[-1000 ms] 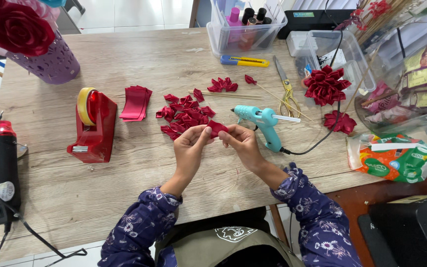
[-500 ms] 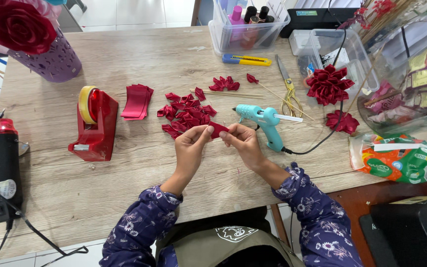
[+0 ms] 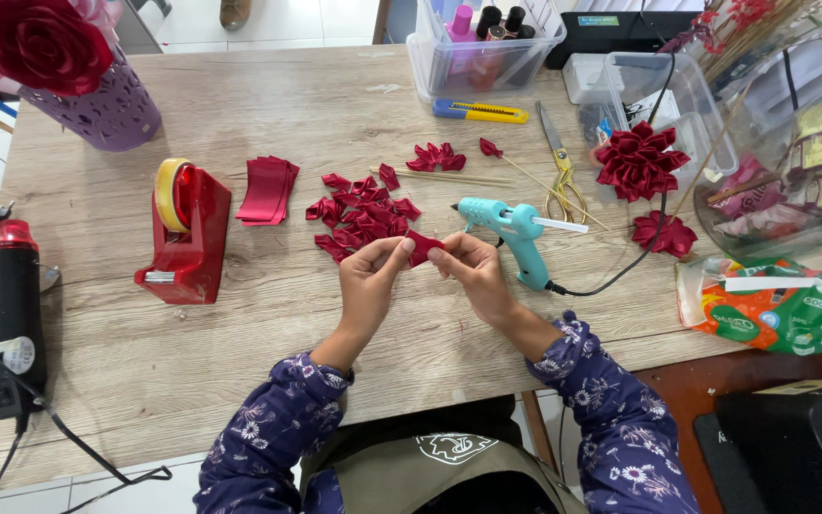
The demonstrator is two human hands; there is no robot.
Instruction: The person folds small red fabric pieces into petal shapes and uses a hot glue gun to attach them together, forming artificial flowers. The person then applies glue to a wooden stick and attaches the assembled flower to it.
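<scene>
My left hand (image 3: 369,282) and my right hand (image 3: 473,271) together pinch a small piece of dark red ribbon (image 3: 422,247) just above the wooden table (image 3: 240,371). Behind the hands lies a pile of folded red ribbon petals (image 3: 362,215). A teal glue gun (image 3: 508,228) rests just right of my right hand, its black cord trailing off to the right. A stack of flat red ribbon pieces (image 3: 266,188) lies further left.
A red tape dispenser (image 3: 187,233) stands at left, a black heat tool (image 3: 11,314) at the far left edge. Scissors (image 3: 557,167), a utility knife (image 3: 479,111), thin sticks, finished red ribbon flowers (image 3: 637,162), clear plastic boxes (image 3: 482,52) and a purple vase with a rose (image 3: 97,95) ring the table.
Both hands stay at the same spot, working the red ribbon piece between the fingertips; the fingers have shifted only slightly.
</scene>
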